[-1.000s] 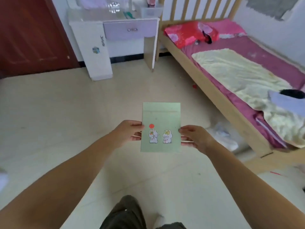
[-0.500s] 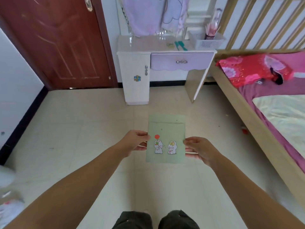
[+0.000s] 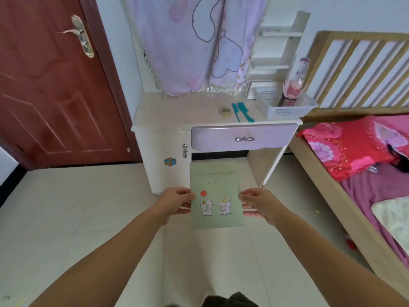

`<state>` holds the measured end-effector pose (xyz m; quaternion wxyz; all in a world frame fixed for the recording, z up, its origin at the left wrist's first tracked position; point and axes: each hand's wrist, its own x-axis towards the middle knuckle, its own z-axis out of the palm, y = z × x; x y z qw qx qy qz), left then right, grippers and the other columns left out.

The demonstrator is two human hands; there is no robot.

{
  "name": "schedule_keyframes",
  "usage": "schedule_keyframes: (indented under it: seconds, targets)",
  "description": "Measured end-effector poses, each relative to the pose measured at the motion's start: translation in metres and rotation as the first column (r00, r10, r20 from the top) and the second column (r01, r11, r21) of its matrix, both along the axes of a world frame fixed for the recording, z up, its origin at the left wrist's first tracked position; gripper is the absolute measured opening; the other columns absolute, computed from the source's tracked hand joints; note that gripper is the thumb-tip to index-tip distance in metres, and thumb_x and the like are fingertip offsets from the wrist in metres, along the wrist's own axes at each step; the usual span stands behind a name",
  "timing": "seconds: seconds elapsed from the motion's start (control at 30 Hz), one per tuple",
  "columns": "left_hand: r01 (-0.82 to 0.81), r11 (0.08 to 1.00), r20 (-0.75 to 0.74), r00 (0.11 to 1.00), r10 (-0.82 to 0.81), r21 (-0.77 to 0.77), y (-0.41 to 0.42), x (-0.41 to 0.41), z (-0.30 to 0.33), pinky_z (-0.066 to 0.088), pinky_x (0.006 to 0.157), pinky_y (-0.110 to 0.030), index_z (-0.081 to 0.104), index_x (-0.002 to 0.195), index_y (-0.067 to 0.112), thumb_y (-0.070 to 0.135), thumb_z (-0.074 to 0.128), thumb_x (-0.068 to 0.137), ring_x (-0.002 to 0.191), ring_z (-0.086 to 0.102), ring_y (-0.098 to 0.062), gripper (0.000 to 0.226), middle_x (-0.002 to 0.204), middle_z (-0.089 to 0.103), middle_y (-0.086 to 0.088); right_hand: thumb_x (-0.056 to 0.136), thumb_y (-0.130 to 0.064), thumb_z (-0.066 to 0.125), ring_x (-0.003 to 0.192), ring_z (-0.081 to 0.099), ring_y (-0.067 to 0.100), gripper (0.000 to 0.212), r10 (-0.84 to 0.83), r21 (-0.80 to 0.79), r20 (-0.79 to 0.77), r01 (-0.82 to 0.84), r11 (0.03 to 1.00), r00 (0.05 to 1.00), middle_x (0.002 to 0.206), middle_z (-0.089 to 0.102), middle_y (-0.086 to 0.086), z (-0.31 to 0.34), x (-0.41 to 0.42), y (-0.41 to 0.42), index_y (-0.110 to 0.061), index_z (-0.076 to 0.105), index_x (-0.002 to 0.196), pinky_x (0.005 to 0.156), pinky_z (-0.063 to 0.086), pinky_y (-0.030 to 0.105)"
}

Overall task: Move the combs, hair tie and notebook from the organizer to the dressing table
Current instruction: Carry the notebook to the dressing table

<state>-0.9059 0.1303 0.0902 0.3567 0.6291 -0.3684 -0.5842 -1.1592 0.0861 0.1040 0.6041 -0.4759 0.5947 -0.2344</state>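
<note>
While the combs (image 3: 242, 111) and hair tie (image 3: 225, 111) already lie on the dressing table (image 3: 177, 116), the left hand (image 3: 174, 201) and right hand (image 3: 257, 202) pinch the notebook's (image 3: 215, 196) side edges, keeping it flat and level above the floor, likely for laying down there.

Pale glossy tiled floor (image 3: 66, 218). Dark red panelled wooden door (image 3: 51, 85) with brass lever handle (image 3: 80, 35), left. White walls. Lilac cartoon-print cloth (image 3: 199, 41) hanging at centre. Light wooden slatted bed frame (image 3: 354, 69), magenta sheet (image 3: 376, 191), right. Soft daylight.
</note>
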Motion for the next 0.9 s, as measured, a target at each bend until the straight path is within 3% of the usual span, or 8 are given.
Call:
schedule_keyframes:
  seconds: [0.27,0.47,0.53,0.6,0.63,0.77,0.83,0.9]
  targets:
    - [-0.023,0.999,0.019,1.000,0.023,0.034,-0.187,0.081,-0.019,0.056,0.063,-0.026,0.071,0.090,0.015,0.015,0.062,0.085,0.072,0.071,-0.014,0.011,0.079,0.076,-0.001,0.083,-0.015,0.067,0.069,0.064,0.014,0.002,0.042,0.021,-0.024,-0.042,0.999,0.999,0.079,0.066,0.005,-0.014,0.081,-0.191,-0.015,0.066,0.081,0.054,0.056,0.023]
    - [0.032,0.998,0.053,0.998,-0.035,0.048,-0.331,0.126,-0.028,0.056,0.064,-0.028,0.070,0.085,0.016,0.011,0.058,0.086,0.067,0.069,-0.013,0.013,0.071,0.075,0.001,0.087,-0.013,0.062,0.075,0.065,0.015,0.004,-0.036,0.026,-0.061,0.037,0.999,0.998,0.089,0.068,0.009,-0.023,0.132,-0.319,-0.012,0.065,0.085,0.054,0.053,0.019]
    - [0.045,0.997,0.089,0.995,-0.051,0.067,-0.374,0.136,-0.029,0.054,0.057,-0.023,0.069,0.092,0.010,0.009,0.056,0.087,0.067,0.068,-0.013,0.014,0.075,0.072,-0.002,0.087,-0.012,0.061,0.073,0.065,0.014,0.008,-0.046,0.002,-0.115,0.047,0.999,0.992,0.090,0.068,0.011,-0.026,0.145,-0.355,-0.006,0.065,0.091,0.049,0.052,0.017]
    - [0.052,0.995,0.130,0.989,-0.063,0.087,-0.413,0.137,-0.031,0.055,0.054,-0.022,0.067,0.092,0.006,0.007,0.055,0.086,0.066,0.067,-0.014,0.014,0.079,0.070,-0.006,0.086,-0.012,0.062,0.078,0.064,0.021,0.015,-0.081,-0.032,-0.194,0.076,0.997,0.978,0.097,0.068,0.017,-0.030,0.155,-0.388,0.000,0.064,0.095,0.059,0.056,0.026]
    - [0.062,0.993,0.146,0.986,-0.075,0.097,-0.433,0.136,-0.033,0.056,0.055,-0.024,0.067,0.091,0.004,0.006,0.055,0.086,0.067,0.067,-0.016,0.013,0.082,0.070,-0.009,0.085,-0.014,0.063,0.080,0.063,0.023,0.020,-0.091,-0.057,-0.246,0.079,0.995,0.965,0.099,0.068,0.019,-0.033,0.158,-0.406,0.002,0.064,0.097,0.064,0.056,0.030]
    - [0.074,0.986,0.217,0.970,-0.106,0.148,-0.504,0.128,-0.048,0.058,0.064,-0.033,0.064,0.091,-0.004,0.005,0.055,0.085,0.076,0.068,-0.027,0.014,0.093,0.070,-0.020,0.084,-0.020,0.065,0.074,0.062,0.021,0.026,-0.053,-0.083,-0.372,0.024,0.996,0.927,0.100,0.069,0.021,-0.047,0.163,-0.483,0.002,0.064,0.099,0.061,0.050,0.028]
    - [0.060,0.982,0.253,0.962,-0.105,0.178,-0.532,0.126,-0.057,0.058,0.060,-0.031,0.063,0.081,-0.002,0.009,0.059,0.083,0.074,0.068,-0.028,0.012,0.093,0.070,-0.022,0.085,-0.022,0.064,0.080,0.064,0.025,0.028,0.027,-0.068,-0.451,-0.064,0.996,0.892,0.101,0.070,0.018,-0.054,0.165,-0.520,0.001,0.065,0.101,0.067,0.050,0.028]
    - [0.045,0.978,0.287,0.952,-0.104,0.205,-0.557,0.124,-0.068,0.055,0.049,-0.025,0.057,0.067,0.005,0.021,0.067,0.081,0.065,0.067,-0.023,0.023,0.080,0.071,-0.015,0.086,-0.022,0.063,0.077,0.063,0.022,0.029,0.075,-0.042,-0.485,-0.108,0.993,0.871,0.103,0.069,0.016,-0.062,0.167,-0.549,0.001,0.065,0.103,0.064,0.052,0.028]
